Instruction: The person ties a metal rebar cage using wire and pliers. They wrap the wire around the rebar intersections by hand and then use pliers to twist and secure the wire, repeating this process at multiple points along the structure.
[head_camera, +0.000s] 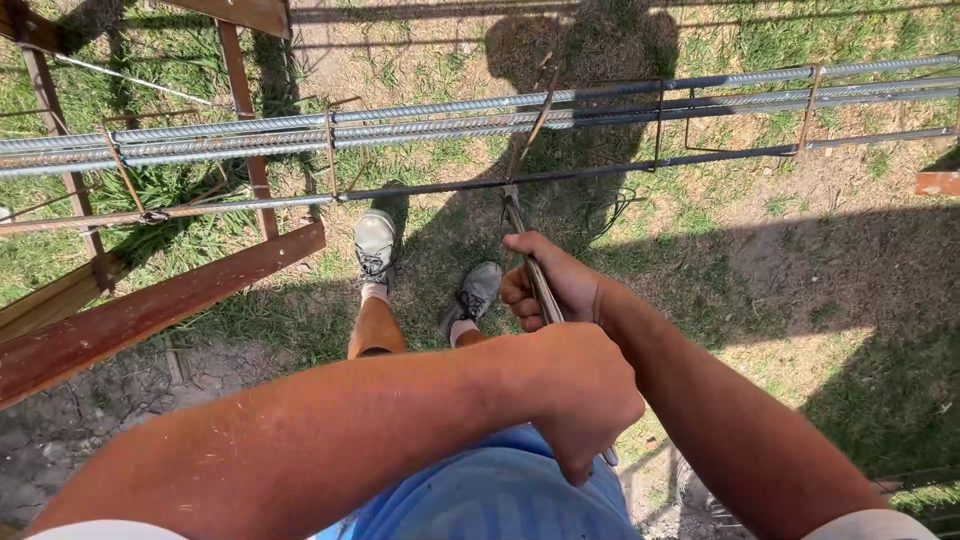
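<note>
Below the rebar cage (480, 120), both hands' grip hiding the tool's (520, 230) handle

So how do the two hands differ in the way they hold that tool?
The right hand grips the long metal tool farther forward, near the rebar cage, fingers curled around the handles. The left hand clamps the rear end, close to the body, knuckles up. Both are closed on the same tool.

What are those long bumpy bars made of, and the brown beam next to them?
The long bars look like steel: grey, ribbed, some rusty brown. The beam looks like rough wood painted reddish-brown, judging by its flat planks. The tool in both hands seems to be dull metal.
</note>
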